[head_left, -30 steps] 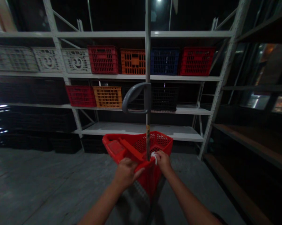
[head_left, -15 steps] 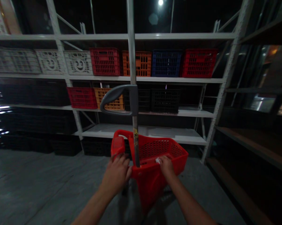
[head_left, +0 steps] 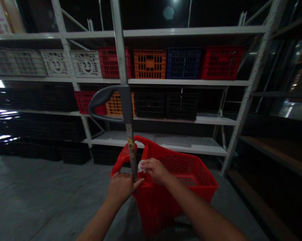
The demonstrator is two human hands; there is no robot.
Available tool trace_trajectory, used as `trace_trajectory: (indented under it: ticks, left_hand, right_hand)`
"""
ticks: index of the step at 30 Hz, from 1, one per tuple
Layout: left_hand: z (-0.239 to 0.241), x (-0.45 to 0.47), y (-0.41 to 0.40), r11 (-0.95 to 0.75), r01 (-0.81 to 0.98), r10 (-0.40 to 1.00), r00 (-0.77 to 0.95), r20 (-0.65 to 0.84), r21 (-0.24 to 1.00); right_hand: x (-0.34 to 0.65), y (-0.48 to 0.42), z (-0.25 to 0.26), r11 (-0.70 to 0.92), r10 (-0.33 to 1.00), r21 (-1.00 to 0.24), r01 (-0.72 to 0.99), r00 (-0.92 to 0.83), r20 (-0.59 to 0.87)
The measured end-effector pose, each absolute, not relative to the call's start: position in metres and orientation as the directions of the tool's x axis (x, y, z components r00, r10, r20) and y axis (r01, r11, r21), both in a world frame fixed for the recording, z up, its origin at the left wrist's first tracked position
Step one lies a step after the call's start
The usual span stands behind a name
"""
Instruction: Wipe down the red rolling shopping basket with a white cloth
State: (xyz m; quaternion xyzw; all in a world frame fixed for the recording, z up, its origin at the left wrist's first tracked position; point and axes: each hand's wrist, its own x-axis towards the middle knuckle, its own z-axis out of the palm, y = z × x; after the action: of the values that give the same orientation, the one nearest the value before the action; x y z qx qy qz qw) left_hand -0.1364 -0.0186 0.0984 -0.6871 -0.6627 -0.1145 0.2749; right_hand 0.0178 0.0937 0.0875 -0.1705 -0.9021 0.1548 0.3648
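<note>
The red cart [head_left: 161, 201] stood on the gray floor [head_left: 40, 197], in front of the white shelves [head_left: 206, 146]. The left hand [head_left: 121, 187] had its fingers bent over the cart's near edge, holding it, with the thumb by the metal pole [head_left: 119, 43]. The right hand [head_left: 154, 170] had its fingers closed around a white cloth [head_left: 141, 166], just beside the pole. A gray handle [head_left: 127, 103] stuck out from the pole. Behind, crates [head_left: 150, 64] sat on the shelves.

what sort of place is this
Probably a storeroom or the back area of a shop: tall metal shelving carries rows of plastic crates, and a red plastic basket, shopping-trolley style, is in front on a grey floor.
</note>
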Motion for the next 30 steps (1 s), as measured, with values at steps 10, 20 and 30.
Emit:
trace_trajectory:
  ticks: [10, 20, 30]
  left_hand:
    - [0.088, -0.143, -0.017, -0.005, 0.973, 0.776, 0.150, 0.613, -0.232]
    - [0.085, -0.143, -0.017, -0.004, 0.964, 0.729, 0.186, 0.659, -0.267]
    - [0.085, -0.137, -0.024, -0.040, 0.970, 0.699, 0.198, 0.687, -0.239]
  right_hand:
    - [-0.017, 0.117, 0.065, 0.880, 0.466, -0.356, 0.314, -0.717, 0.518]
    - [-0.032, 0.144, 0.077, 0.720, 0.693, -0.390, 0.574, -0.569, 0.442]
    - [-0.008, 0.121, 0.060, 0.868, 0.467, -0.405, 0.286, -0.749, 0.471]
